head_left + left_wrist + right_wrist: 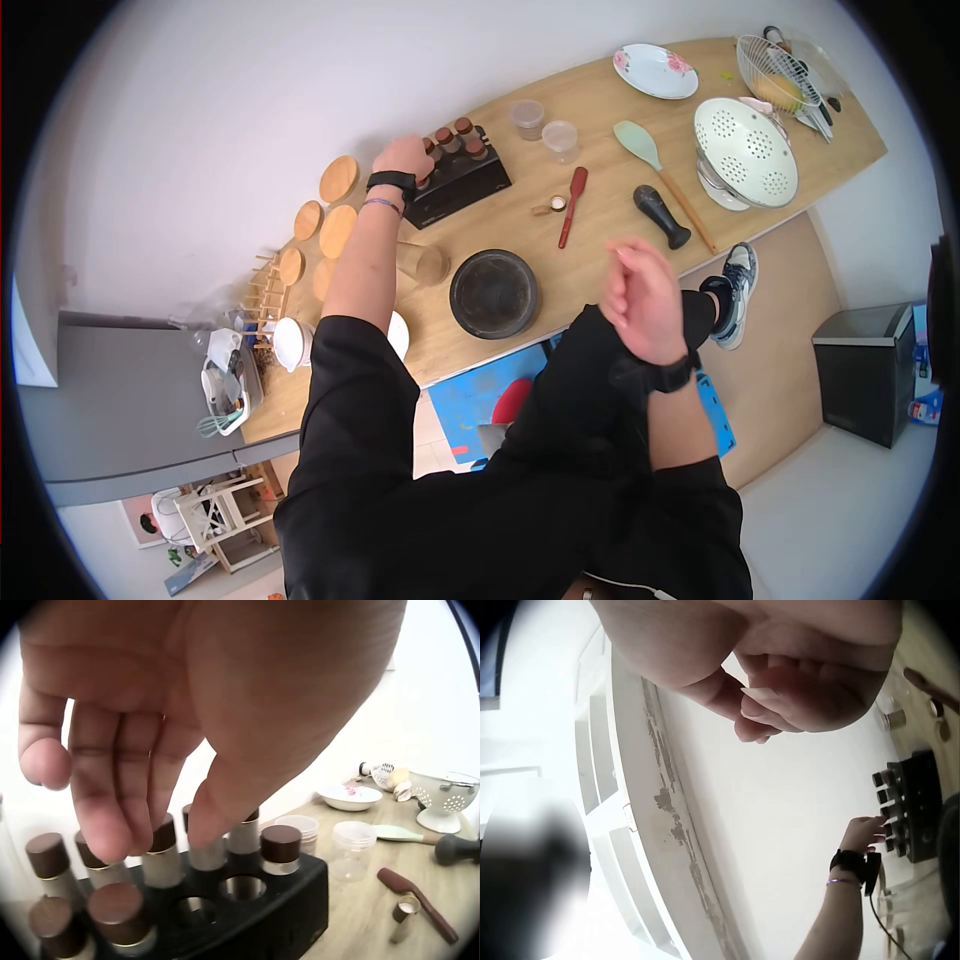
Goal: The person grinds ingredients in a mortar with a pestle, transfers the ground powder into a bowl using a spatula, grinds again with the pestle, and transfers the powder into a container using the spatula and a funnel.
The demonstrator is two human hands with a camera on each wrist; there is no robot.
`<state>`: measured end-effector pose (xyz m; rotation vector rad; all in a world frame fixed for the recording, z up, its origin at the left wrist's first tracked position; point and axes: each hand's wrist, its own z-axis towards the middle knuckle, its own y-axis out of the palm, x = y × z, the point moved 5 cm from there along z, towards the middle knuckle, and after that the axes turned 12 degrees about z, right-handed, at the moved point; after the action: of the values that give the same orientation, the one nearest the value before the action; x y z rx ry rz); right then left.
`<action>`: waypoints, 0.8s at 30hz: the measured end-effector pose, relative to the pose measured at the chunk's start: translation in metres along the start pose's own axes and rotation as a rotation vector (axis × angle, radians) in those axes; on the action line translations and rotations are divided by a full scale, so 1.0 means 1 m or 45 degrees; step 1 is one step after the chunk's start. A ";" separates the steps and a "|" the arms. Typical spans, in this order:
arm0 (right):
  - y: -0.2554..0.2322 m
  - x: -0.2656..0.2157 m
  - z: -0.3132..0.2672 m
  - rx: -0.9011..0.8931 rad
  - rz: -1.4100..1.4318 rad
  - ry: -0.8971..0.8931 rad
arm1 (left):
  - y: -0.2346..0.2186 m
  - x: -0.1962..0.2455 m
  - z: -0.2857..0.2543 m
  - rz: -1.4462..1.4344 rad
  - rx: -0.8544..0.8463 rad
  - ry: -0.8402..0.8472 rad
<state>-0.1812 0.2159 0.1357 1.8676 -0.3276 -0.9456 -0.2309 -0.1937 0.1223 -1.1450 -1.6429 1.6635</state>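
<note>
My left hand [404, 160] reaches over a black spice rack [462, 188], fingers pointing down among the bottles. In the left wrist view the fingertips hang right at the brown caps, and the thumb [210, 821] overlaps one bottle. Several brown-capped spice bottles [120, 915] stand in the rack; two of its holes [244, 887] hold no bottle. Raised in front of the body over the lap, my right hand [643, 300] has loosely bent fingers and nothing in it. A dark mortar [494, 294] sits near the table edge between the hands, its pestle [662, 217] lying farther right.
Right of the rack stand two clear plastic tubs [561, 138]. A dark red spatula [573, 207], a green spatula [640, 142], a white colander [745, 150] and a floral plate [655, 71] lie beyond. Wooden-lidded jars [338, 230] crowd the left side beside my left forearm.
</note>
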 end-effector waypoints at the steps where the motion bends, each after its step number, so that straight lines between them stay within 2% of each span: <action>1: 0.008 0.009 0.014 -0.012 0.005 0.004 | -0.001 -0.005 0.001 0.091 0.070 0.043; 2: 0.016 0.024 0.028 -0.087 0.200 0.083 | -0.001 -0.005 -0.003 0.094 -0.064 0.029; 3: 0.020 0.036 0.039 -0.162 0.395 0.160 | 0.003 -0.005 -0.006 0.102 -0.058 0.022; 4: 0.015 0.047 0.050 -0.173 0.401 0.160 | 0.009 -0.004 -0.009 0.104 -0.045 -0.001; 7: -0.012 0.078 0.073 -0.142 0.557 0.247 | 0.031 -0.011 0.004 0.139 -0.075 0.029; 9: -0.028 0.073 0.071 -0.084 0.781 0.197 | 0.042 -0.016 0.014 0.190 -0.159 0.063; 10: -0.038 0.067 0.070 -0.113 0.808 0.187 | 0.045 -0.020 0.015 0.139 -0.046 0.050; 13: -0.054 0.061 0.078 0.027 0.745 0.100 | 0.038 -0.017 0.010 0.185 -0.136 0.177; 16: -0.057 0.067 0.079 0.091 0.733 0.091 | 0.032 -0.016 0.011 0.159 -0.186 0.116; 18: -0.057 0.070 0.077 0.105 0.708 0.099 | -0.011 -0.003 -0.013 0.116 -0.226 0.086; 20: -0.054 0.073 0.075 0.103 0.683 0.115 | -0.029 -0.008 -0.023 0.080 -0.265 0.051; 22: -0.055 0.074 0.075 0.109 0.669 0.117 | -0.047 -0.020 -0.019 0.108 -0.053 0.150; 24: -0.055 0.075 0.075 0.112 0.650 0.126 | -0.070 -0.023 -0.038 0.011 0.018 0.195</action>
<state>-0.1963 0.1495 0.0375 1.7757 -0.7527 -0.4956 -0.1999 -0.1851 0.1990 -1.2422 -1.5303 1.5496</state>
